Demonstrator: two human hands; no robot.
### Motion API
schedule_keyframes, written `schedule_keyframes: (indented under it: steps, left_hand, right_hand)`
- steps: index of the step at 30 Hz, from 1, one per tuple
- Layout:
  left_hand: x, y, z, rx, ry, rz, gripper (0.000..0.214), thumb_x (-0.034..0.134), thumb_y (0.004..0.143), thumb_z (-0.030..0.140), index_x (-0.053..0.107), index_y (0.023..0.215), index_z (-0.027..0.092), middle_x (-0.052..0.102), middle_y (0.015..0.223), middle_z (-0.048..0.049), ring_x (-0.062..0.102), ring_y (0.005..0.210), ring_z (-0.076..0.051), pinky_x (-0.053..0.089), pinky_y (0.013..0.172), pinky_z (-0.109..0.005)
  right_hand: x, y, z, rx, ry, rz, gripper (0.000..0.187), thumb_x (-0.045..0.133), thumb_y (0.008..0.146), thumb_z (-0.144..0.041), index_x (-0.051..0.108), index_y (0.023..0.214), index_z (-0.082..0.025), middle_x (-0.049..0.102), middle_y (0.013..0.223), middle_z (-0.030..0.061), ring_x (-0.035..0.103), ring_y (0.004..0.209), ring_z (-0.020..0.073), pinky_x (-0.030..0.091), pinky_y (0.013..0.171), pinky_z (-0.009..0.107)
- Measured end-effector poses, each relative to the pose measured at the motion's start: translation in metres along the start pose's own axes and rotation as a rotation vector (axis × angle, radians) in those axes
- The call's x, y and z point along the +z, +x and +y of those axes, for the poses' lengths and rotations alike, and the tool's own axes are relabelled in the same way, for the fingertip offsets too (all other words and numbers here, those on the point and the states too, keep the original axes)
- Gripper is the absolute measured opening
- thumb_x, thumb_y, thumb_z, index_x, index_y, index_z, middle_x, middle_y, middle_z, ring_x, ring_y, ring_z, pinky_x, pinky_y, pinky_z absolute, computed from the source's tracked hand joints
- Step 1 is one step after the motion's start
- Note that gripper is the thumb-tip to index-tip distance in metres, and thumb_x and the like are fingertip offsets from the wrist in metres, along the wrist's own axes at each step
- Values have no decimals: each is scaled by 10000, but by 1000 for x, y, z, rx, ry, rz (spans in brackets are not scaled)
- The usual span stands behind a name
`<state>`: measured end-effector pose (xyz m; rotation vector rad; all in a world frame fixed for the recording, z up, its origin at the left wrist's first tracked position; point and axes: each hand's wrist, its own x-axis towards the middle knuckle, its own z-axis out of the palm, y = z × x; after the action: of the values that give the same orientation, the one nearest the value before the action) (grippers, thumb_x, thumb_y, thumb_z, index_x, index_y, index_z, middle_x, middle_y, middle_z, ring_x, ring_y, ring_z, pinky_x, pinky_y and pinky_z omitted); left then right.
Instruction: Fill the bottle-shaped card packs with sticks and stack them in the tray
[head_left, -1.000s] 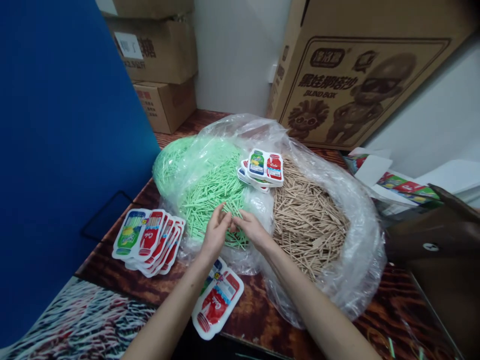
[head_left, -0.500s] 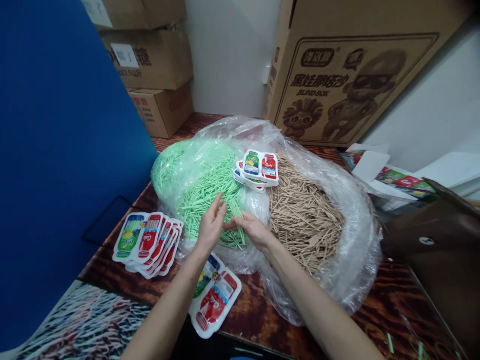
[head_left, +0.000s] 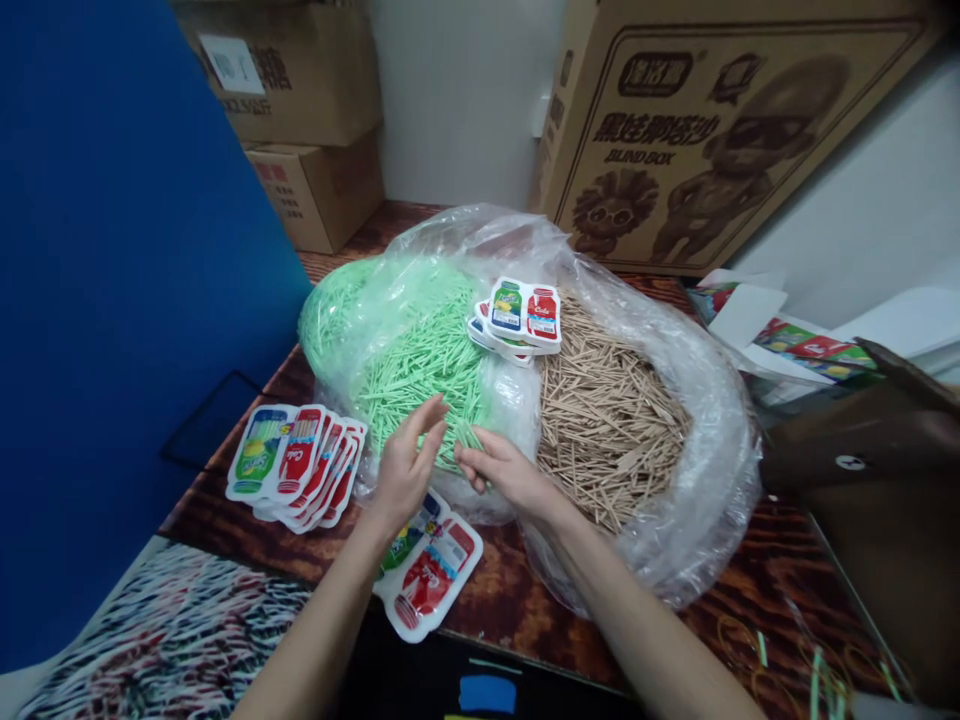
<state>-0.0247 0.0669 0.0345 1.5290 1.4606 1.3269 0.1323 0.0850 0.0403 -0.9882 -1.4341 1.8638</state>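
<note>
My right hand (head_left: 501, 468) is closed around a small bunch of green sticks (head_left: 468, 437) at the front of the green heap. Just left of it, my left hand (head_left: 412, 458) is open, its fingers stretched and no stick visible in them. Beyond both hands lies a heap of thin green sticks (head_left: 424, 350) in a clear plastic bag. Brown sticks (head_left: 607, 425) fill another clear bag on the right. Below my left hand, a bottle-shaped Cola and Sprite packet (head_left: 439, 575) lies at the table edge, partly covered by my wrist.
A fanned stack of filled packets (head_left: 296, 465) lies on the left of the table. More packets (head_left: 525, 312) rest between the two bags. A large cardboard box (head_left: 697, 150) stands behind, with stacked cartons (head_left: 315, 190) at back left. A blue panel (head_left: 142, 300) borders the left side.
My hands have moved slightly toward me and apart. The green sticks are now tucked in my right hand's closed fingers. The view has tilted down a little.
</note>
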Motion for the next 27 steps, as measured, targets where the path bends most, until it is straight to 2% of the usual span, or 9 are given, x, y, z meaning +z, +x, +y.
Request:
schedule_keyframes:
  steps: [5,9,12,14,17,20,23,25,27]
  left_hand:
    - [-24,-63,-16,-166,149,8,220,524,866,317,676,976,202,709,977,-70,646,937,-227,480,868,-345]
    - [-10,-92,-13,-227,81,-50,213,553,845,308,683,982,211,703,996,-68,637,929,-225,472,843,-328]
    - [11,-96,-1,-232,-31,-167,292,548,853,317,636,1112,213,680,1066,-75,619,934,-215,460,837,-316]
    - [24,-96,4,-254,-93,-292,236,499,884,337,665,975,196,689,872,-52,609,784,-189,460,740,-291]
    - [41,-97,6,-361,-204,-368,325,443,902,381,593,693,183,541,559,7,490,534,-141,388,533,-254]
    - [51,-98,4,-507,-362,-358,283,452,880,406,562,740,186,434,482,50,403,431,-115,319,443,-237]
    - [48,-96,3,-528,-360,-415,263,449,874,390,574,777,180,462,485,49,429,423,-116,353,455,-237]
    - [37,-93,1,-456,-206,-411,238,461,876,364,604,836,179,548,542,28,506,486,-135,406,515,-249]
    - [23,-92,-1,-358,-4,-304,220,469,882,338,623,939,192,644,680,-1,591,625,-164,453,612,-271]
  right_hand:
    - [19,-47,6,-223,-164,316,181,476,918,-349,542,834,-203,499,701,-25,480,657,113,400,622,232]
    - [24,-43,2,-242,115,402,150,535,886,-359,544,893,-210,493,670,-37,425,554,89,366,520,213]
    - [28,-35,2,-192,405,408,202,614,822,-384,525,878,-211,469,638,-50,392,501,71,355,471,197]
    - [32,-36,9,-153,502,439,232,649,789,-384,514,867,-213,472,651,-49,414,510,70,381,479,196]
    - [39,-44,26,-144,503,540,236,649,790,-386,505,880,-221,492,692,-36,458,545,84,413,492,204]
    - [43,-53,43,-130,400,605,233,612,818,-409,502,923,-232,493,710,-31,446,521,91,377,421,196]
    - [41,-59,51,-120,334,579,224,560,855,-424,495,962,-238,487,706,-36,430,493,92,355,389,199]
    - [38,-64,53,-183,261,538,181,525,886,-401,508,930,-226,497,710,-31,489,581,110,436,519,221]
    - [35,-70,58,-235,115,487,159,503,909,-364,533,875,-211,527,746,-14,528,715,132,453,686,250]
